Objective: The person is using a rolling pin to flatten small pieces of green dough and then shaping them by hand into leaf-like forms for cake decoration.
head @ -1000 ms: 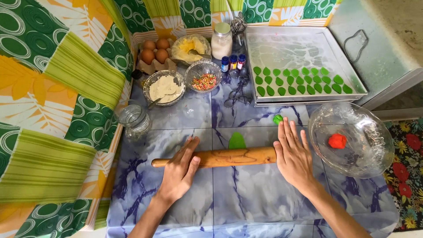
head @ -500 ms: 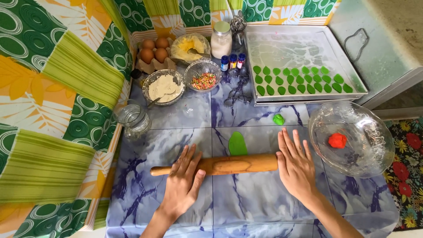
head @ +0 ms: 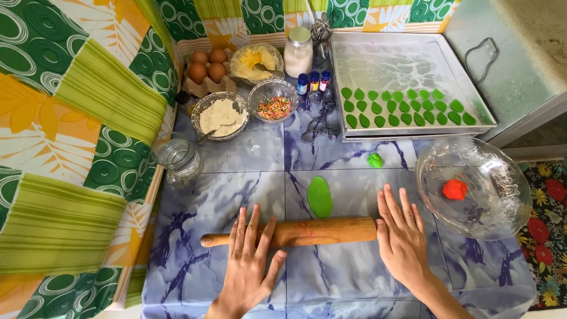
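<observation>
1. Low in the centre of the frame you have the rolling pin [head: 295,232] lying crosswise on the table [head: 348,277].
2. Your left hand [head: 248,266] lies flat on its left part; your right hand [head: 404,236] lies flat at its right end.
3. Just above the pin, at centre, lies the flat dough [head: 320,197]; a dough lump [head: 375,160] sits further up and to the right.
4. At right stands a bowl [head: 502,207] with a ball [head: 455,189] in it.
5. In the upper right lies a tray [head: 407,56], with dough leaves [head: 407,109] in rows along its lower edge.
6. Top centre: eggs [head: 207,65], two bowls [head: 221,115] below them, small bottles [head: 313,81] to their right.
7. A jar [head: 180,158] stands at the table's left edge.
</observation>
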